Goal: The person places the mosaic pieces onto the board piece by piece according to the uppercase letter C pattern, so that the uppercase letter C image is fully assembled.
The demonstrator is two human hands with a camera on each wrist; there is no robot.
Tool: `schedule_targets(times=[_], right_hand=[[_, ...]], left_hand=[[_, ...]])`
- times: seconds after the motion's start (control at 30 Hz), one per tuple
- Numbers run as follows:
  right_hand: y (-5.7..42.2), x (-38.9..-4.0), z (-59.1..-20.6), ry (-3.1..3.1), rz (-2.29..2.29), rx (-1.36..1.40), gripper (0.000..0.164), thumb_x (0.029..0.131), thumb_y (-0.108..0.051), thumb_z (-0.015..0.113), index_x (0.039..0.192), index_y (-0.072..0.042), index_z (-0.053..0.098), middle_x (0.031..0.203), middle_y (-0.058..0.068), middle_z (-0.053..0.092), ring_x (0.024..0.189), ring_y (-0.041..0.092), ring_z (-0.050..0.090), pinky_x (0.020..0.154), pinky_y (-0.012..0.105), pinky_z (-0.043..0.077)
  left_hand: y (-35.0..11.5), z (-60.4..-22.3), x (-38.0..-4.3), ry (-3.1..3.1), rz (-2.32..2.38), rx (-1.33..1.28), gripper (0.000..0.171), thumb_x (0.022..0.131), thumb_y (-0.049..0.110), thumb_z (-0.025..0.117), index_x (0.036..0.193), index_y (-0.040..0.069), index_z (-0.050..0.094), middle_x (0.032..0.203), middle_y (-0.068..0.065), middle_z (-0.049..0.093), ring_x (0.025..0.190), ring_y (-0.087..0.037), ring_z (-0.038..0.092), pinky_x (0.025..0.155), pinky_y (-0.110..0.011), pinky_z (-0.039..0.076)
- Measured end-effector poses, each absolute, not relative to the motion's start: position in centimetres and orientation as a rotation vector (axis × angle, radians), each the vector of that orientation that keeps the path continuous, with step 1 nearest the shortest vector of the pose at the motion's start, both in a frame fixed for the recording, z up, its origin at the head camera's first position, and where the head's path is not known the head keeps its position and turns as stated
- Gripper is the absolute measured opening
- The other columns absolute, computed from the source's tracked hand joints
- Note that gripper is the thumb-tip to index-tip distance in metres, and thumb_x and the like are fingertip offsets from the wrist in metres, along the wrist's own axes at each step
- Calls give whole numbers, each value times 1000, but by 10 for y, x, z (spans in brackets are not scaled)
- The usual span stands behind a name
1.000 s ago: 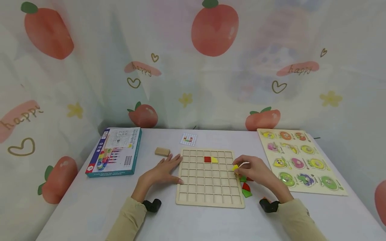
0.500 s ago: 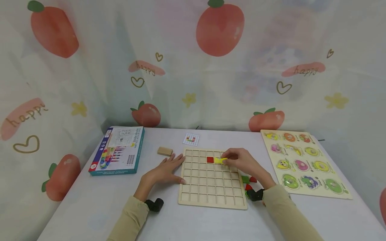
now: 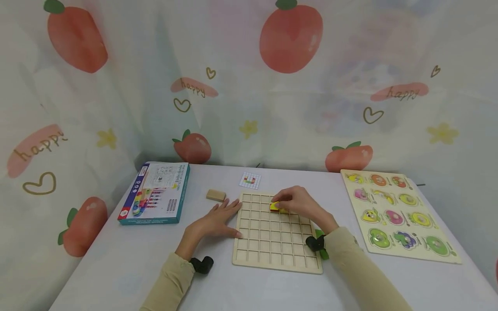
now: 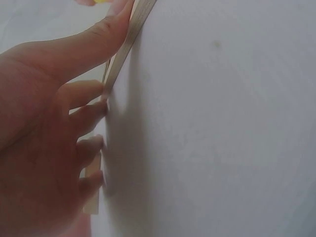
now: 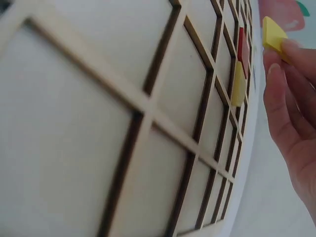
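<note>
My right hand (image 3: 298,203) pinches a yellow tile (image 5: 274,37) between thumb and fingers, held over the wooden grid board (image 3: 277,268). In the right wrist view, a red tile (image 5: 243,52) and another yellow tile (image 5: 238,85) sit side by side in neighbouring cells of the board. The held tile is raised off the surface and partly covers that pair in the head view. At the board's left edge my left hand (image 3: 215,223) rests with fingers spread and fairly straight, its thumb (image 4: 94,47) touching the frame.
Behind the board lies a small pattern card (image 3: 250,180), with a wooden block (image 3: 215,195) to its left. A boxed set (image 3: 155,194) lies at the far left, a fruit puzzle board (image 3: 400,255) at the right. Green pieces (image 3: 324,252) show partly under the right wrist.
My right hand has carried the yellow tile from the board's right edge leftward, past the placed yellow tile to above the red one. The left hand keeps its place on the board's edge.
</note>
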State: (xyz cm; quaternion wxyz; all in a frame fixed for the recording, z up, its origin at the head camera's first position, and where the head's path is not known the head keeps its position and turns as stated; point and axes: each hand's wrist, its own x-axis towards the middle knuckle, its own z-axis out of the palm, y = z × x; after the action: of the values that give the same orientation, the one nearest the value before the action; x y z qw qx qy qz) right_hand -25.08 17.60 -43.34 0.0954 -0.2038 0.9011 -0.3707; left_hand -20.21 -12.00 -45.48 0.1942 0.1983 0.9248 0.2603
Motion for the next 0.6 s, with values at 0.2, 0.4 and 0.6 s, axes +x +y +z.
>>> schedule_targets(times=[0.2, 0.4, 0.6], right_hand=[[162, -258, -437, 2629, -1089, -625, 13, 93, -7, 73, 104, -5, 80, 99, 7, 79, 83, 13, 72, 81, 33, 59], [150, -262, -439, 2622, -1044, -647, 11, 94, -6, 72, 102, -6, 80, 95, 5, 78, 75, 11, 67, 74, 29, 58], [146, -264, -439, 2668, -957, -698, 12, 95, -4, 71, 99, -5, 82, 94, 6, 76, 72, 11, 63, 68, 27, 55]], left_hand=[[-119, -458, -203, 2601, 709, 538, 99, 87, 47, 80, 165, 16, 27, 173, -1, 18, 162, -29, 1, 131, -51, 3], [-118, -457, -202, 2600, 706, 531, 98, 88, 45, 80, 164, 15, 27, 173, -2, 18, 162, -31, 1, 131, -52, 2], [-117, -455, -203, 2604, 676, 534, 99, 89, 45, 79, 165, 14, 25, 174, -3, 16, 162, -31, 0, 131, -52, 2]])
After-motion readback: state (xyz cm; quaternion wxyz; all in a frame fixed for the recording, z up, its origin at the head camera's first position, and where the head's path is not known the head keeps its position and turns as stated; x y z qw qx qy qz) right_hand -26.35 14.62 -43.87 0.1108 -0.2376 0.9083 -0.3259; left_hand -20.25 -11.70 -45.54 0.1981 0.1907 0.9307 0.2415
